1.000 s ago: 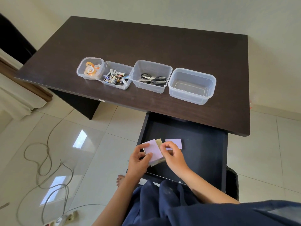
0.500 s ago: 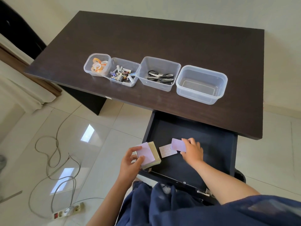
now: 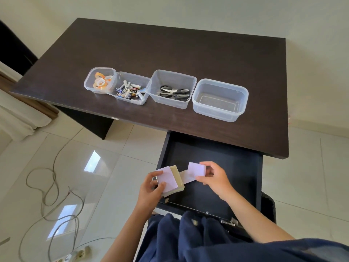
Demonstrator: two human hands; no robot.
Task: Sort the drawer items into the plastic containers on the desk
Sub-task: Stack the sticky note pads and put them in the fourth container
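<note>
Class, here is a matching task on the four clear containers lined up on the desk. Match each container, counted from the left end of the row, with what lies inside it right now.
Column A
1. first container
2. second container
3. third container
4. fourth container

Column B
a. black-handled scissors
b. nothing visible inside
c. rolls of tape
d. batteries

Pairs: 1-c, 2-d, 3-a, 4-b
</note>
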